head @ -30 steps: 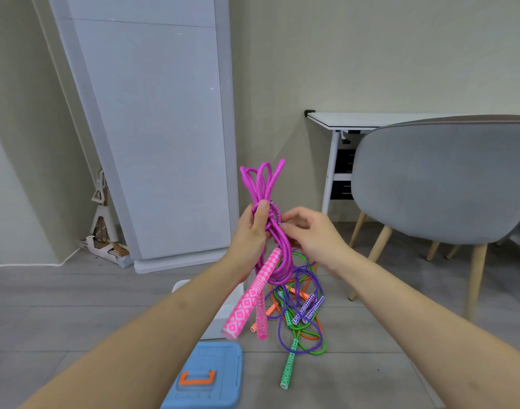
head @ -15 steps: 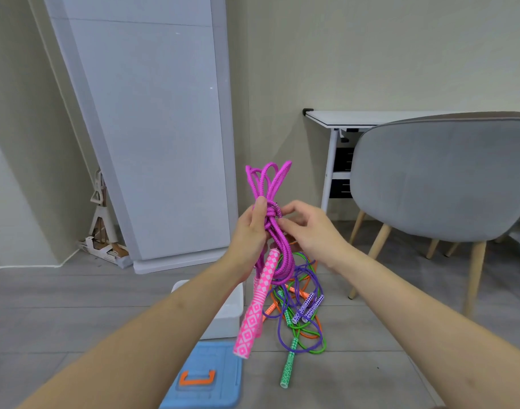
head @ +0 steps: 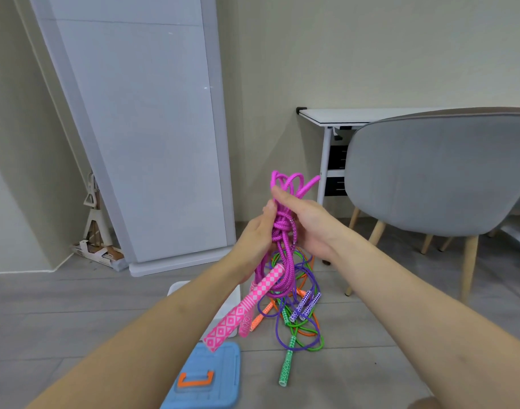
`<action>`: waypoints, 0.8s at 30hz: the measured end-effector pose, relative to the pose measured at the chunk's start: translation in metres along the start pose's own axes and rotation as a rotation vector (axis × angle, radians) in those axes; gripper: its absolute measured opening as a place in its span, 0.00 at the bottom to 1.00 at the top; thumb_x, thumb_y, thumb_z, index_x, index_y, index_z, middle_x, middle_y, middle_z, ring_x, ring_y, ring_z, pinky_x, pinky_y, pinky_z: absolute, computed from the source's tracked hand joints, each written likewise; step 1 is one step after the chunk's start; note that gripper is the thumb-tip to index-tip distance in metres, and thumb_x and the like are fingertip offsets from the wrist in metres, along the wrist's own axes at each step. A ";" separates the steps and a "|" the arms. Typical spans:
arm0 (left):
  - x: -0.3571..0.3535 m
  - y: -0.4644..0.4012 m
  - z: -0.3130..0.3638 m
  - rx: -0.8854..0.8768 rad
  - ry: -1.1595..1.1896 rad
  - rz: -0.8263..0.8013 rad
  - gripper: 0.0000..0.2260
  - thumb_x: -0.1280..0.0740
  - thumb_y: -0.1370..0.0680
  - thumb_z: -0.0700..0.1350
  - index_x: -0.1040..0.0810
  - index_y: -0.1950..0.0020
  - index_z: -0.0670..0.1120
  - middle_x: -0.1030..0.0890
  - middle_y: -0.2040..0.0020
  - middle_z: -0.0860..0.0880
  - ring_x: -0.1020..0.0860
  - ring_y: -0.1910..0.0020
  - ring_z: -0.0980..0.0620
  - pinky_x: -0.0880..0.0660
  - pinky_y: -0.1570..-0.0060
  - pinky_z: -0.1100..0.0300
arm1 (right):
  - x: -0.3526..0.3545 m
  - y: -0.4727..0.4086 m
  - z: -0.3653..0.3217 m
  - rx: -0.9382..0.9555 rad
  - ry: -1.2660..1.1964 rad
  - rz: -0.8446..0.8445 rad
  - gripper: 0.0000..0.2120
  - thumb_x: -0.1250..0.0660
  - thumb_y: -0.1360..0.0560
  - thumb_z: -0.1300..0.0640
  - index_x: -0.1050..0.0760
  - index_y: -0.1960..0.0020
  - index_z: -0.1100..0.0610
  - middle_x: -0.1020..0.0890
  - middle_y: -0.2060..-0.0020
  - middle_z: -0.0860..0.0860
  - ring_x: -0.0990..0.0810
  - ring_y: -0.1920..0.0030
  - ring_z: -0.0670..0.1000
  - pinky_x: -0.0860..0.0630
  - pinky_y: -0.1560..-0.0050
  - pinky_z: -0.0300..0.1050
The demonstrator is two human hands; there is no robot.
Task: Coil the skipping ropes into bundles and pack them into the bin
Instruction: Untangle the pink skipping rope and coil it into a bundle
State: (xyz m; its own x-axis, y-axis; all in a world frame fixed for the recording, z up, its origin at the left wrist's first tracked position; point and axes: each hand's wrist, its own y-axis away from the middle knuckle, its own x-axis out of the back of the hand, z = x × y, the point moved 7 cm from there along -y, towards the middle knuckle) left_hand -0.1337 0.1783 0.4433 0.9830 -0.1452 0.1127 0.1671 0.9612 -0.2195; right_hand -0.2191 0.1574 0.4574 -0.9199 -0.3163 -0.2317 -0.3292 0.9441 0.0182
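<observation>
We hold the magenta braided skipping rope (head: 282,228) upright at chest height, above the grey plank floor (head: 75,314). Our left hand (head: 257,231) grips its knotted middle, and our right hand (head: 307,222) curls around the bundle from the other side. Its pink diamond-patterned handles (head: 241,311) dangle below. Beneath lie tangled purple, green and orange ropes (head: 300,320), beside the white plastic bin (head: 232,305) and its blue lid with the orange handle (head: 205,379).
</observation>
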 end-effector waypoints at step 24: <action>0.009 0.007 -0.016 -0.059 -0.039 -0.152 0.30 0.22 0.28 0.42 0.34 0.33 0.49 0.22 0.39 0.39 0.18 0.43 0.46 0.20 0.43 0.53 | 0.004 -0.009 -0.002 -0.057 -0.324 0.052 0.22 0.31 0.19 0.49 0.31 0.68 0.55 0.14 0.52 0.56 0.17 0.54 0.58 0.26 0.35 0.64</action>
State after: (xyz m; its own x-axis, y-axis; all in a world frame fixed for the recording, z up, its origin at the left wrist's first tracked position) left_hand -0.1226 0.1803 0.4272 0.9423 -0.2779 0.1868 0.3195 0.9130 -0.2537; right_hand -0.2204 0.1470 0.4584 -0.8229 -0.2136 -0.5265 -0.3037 0.9485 0.0898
